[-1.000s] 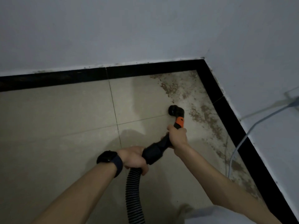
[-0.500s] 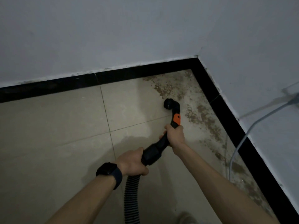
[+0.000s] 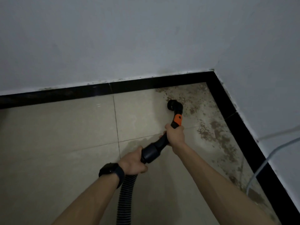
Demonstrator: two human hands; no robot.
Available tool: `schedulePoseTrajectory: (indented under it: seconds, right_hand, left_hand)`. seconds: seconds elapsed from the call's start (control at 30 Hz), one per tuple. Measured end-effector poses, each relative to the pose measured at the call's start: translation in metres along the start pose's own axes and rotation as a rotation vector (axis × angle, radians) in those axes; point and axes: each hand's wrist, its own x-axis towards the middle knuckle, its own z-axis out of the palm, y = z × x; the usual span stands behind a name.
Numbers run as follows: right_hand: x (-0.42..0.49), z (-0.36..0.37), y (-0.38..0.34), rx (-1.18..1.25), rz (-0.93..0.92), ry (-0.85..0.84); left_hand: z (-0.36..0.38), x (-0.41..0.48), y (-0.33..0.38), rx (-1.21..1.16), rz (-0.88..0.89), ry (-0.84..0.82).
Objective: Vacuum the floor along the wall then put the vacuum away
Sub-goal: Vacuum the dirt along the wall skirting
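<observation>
- Two walls (image 3: 113, 38) meet in a corner at the upper right. One black skirting strip (image 3: 65, 95) runs along the foot of each.
- The vacuum nozzle (image 3: 174, 106) is on the tiled floor (image 3: 56, 135) near that corner. It sits at the left edge of the dirt patch (image 3: 209, 127), short of the back skirting and apart from the right one.
- Open tile spreads to the left of the nozzle. To the right, the dirt runs in a band along the right-hand skirting.
- One thin cable (image 3: 259, 168) hangs down the right wall to the floor close to the skirting.
- There is one nozzle, one orange collar (image 3: 177, 119) and one ribbed hose (image 3: 125, 197). One watch (image 3: 112, 172) is on the left wrist.
- Two grout lines cross, so parts of four tiles show.
- The right hand (image 3: 176, 135) grips the wand just below the orange collar, fingers wrapped round it.
- The left hand (image 3: 133, 163) grips the thick black cuff where the hose joins, fingers curled under it.
- Compared with half a second ago, the nozzle lies farther past the cross grout line and closer to the back skirting. Both hands keep the same grip.
</observation>
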Motion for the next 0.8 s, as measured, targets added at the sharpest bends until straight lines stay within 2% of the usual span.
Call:
schedulePoseTrajectory:
  seconds: [0.27, 0.6, 0.8]
  right_hand:
    - [0.012, 0.02, -0.023, 0.014, 0.012, -0.043]
    - [0.043, 0.046, -0.054, 0.031, -0.018, -0.112]
    - [0.048, 0.065, -0.074, -0.118, -0.072, -0.142]
  left_hand:
    - [-0.03, 0.013, -0.004, -0.248, -0.078, 0.056]
    - [-0.05, 0.034, -0.006, -0.268, -0.076, 0.133]
    - [-0.063, 0.037, -0.013, -0.369, -0.088, 0.143]
